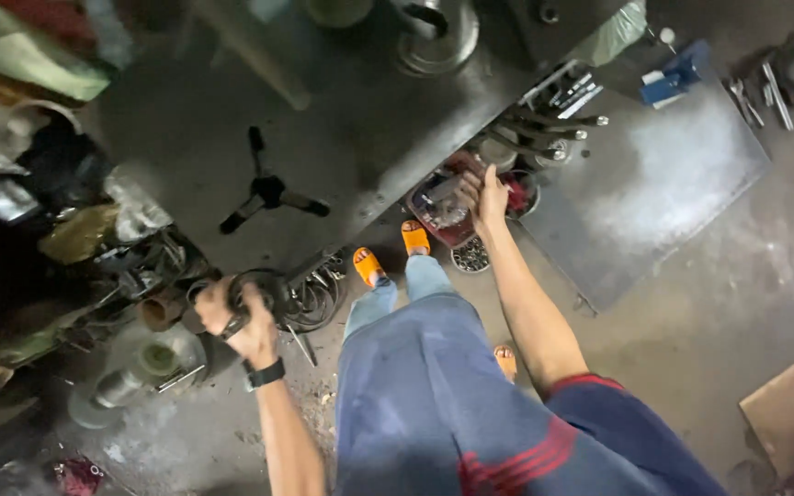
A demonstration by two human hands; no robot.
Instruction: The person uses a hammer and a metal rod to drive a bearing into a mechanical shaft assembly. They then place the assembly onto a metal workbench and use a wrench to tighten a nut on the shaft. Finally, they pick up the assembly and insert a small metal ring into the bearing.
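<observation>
grey, dusty concrete floor (691, 303) spreads under a dark steel workbench (342, 138), its top matte and scuffed. by the bench's lower edge, the left hand (236, 321) is clenched around a black round ring-shaped part (264, 289), beside a tangle of thin metal rings (314, 298). the right hand (489, 197) reaches under the bench's edge, fingers closed on the rim of a clear plastic tub (443, 211) of small parts.

Bare floor (691, 331) right; tool clutter (130, 248) crowds left.
</observation>
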